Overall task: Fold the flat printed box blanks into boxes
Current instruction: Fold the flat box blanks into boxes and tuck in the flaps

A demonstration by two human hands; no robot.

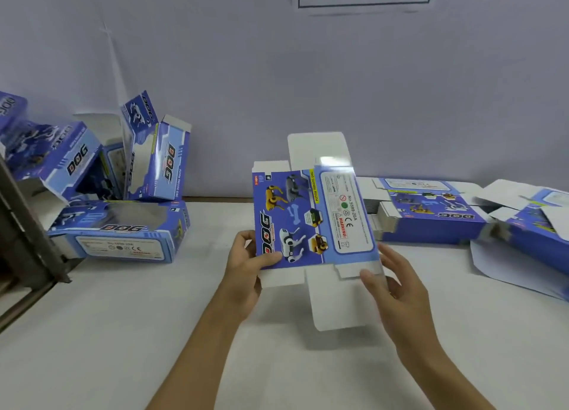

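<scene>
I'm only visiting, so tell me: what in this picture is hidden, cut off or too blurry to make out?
All in the head view:
- Held box blank: its far face is hidden by the card itself; the small label print is too small to read.
- Left hand: fingers hidden behind the blank, only the thumb shows.
- Stack of flat blanks: count unclear, edges blurred.
- Blank at the right: cut off by the frame edge.
- Folded boxes: far-left ones cut off and blurred.
</scene>
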